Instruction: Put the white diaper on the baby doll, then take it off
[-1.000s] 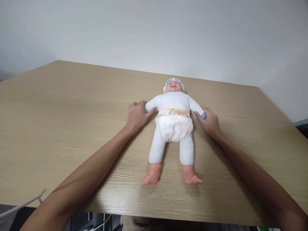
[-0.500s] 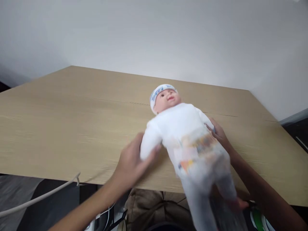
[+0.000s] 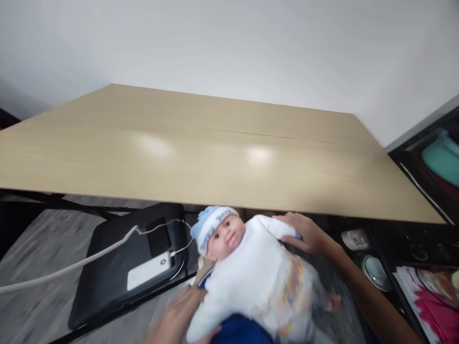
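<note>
A baby doll (image 3: pixel 251 272) in a white top, patterned trousers and a light blue and white cap hangs tilted in front of the table's near edge, its face upward. My left hand (image 3: pixel 182 310), blurred, grips the doll's arm at the lower left. On the other side, my right hand (image 3: pixel 304 232) is wrapped round the doll's other sleeve near the cuff. Part of the doll's legs is smeared by motion and runs toward the bottom of the view.
A wooden table (image 3: pixel 201 177) spans the view before a pale wall. Below it, at left, a white power bank (image 3: pixel 148 272) with a cable lies on a black seat (image 3: pixel 107 258). A white tube (image 3: pixel 71 267) crosses the left. Dark shelves with papers and a pink item (image 3: pixel 435 310) stand right.
The doll has come off the tabletop area toward me and lower, below the table's near edge, and turned so its head leans left. Both hands moved with it. The view has tilted down.
</note>
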Action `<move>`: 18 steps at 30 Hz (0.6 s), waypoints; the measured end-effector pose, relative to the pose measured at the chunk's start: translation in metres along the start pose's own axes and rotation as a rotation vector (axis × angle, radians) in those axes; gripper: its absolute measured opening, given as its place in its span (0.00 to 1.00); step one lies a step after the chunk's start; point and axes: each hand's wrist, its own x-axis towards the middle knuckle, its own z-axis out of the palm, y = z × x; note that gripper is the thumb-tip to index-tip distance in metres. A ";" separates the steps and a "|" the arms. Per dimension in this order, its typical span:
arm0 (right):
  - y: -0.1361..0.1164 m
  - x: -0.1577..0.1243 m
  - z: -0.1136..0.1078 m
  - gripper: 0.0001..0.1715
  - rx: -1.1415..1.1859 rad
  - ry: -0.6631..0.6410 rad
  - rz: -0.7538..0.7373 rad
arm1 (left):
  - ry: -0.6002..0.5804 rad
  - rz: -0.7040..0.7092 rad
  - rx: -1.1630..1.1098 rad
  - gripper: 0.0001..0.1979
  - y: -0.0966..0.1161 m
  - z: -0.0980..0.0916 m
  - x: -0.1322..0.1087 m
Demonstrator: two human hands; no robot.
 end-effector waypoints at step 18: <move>0.088 -0.045 0.072 0.29 0.266 -0.028 0.263 | -0.170 0.074 0.176 0.35 0.006 -0.008 0.042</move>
